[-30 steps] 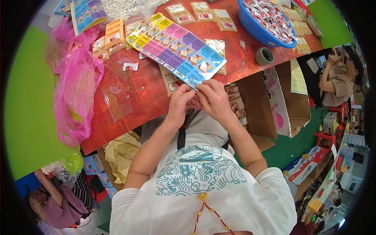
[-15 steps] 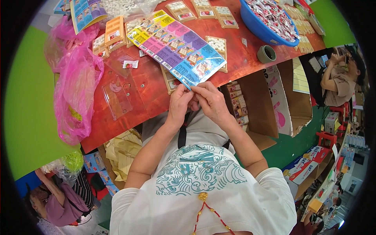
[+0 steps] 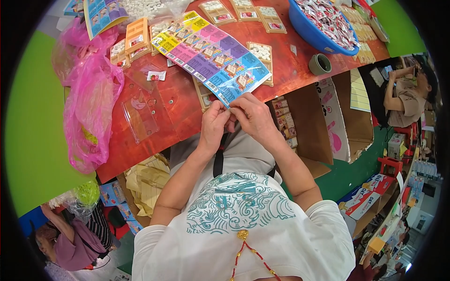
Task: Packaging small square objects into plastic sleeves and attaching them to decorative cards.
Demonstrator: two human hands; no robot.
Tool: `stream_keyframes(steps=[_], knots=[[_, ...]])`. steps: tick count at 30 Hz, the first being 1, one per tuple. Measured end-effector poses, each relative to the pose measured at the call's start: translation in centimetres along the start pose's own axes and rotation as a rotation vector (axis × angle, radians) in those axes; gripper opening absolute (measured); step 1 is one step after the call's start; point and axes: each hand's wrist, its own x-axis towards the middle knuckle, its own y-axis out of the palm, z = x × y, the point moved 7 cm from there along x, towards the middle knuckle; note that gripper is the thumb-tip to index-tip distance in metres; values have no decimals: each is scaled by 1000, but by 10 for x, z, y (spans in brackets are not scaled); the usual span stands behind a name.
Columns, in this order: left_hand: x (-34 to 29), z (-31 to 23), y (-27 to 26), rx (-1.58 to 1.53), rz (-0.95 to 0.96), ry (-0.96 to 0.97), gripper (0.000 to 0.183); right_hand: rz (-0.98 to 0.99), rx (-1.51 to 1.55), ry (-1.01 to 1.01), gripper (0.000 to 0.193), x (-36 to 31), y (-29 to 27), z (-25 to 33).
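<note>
A long multicoloured printed card sheet (image 3: 211,54), striped yellow, pink, purple and blue, lies slanted across the red table (image 3: 300,70). My left hand (image 3: 213,124) and my right hand (image 3: 251,114) meet at its near blue corner, fingertips pinched together on the sheet's edge. Whether a small piece sits between the fingers is hidden. Both forearms rise from my white patterned shirt at the bottom.
A pink plastic bag (image 3: 91,93) slumps at the table's left. Clear plastic blister trays (image 3: 140,117) lie beside it. A blue bowl of small packets (image 3: 323,23), a tape roll (image 3: 320,64), open cardboard boxes (image 3: 328,126) and other people right and lower left surround me.
The card sheet has shifted slightly in view toward the upper right; my two hands stay pinched at its near corner with little movement.
</note>
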Motion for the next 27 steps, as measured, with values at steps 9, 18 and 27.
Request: stream_keyframes(steps=[9, 18, 27], knots=[[0, -13, -1, 187, 42, 81, 10, 104, -91, -41, 3, 12, -1, 9], [8, -14, -3, 135, 148, -3, 12, 148, -118, -43, 4, 20, 4, -7], [18, -9, -15, 41, 148, -6, 22, 7, 920, 524, 10, 53, -44, -64]])
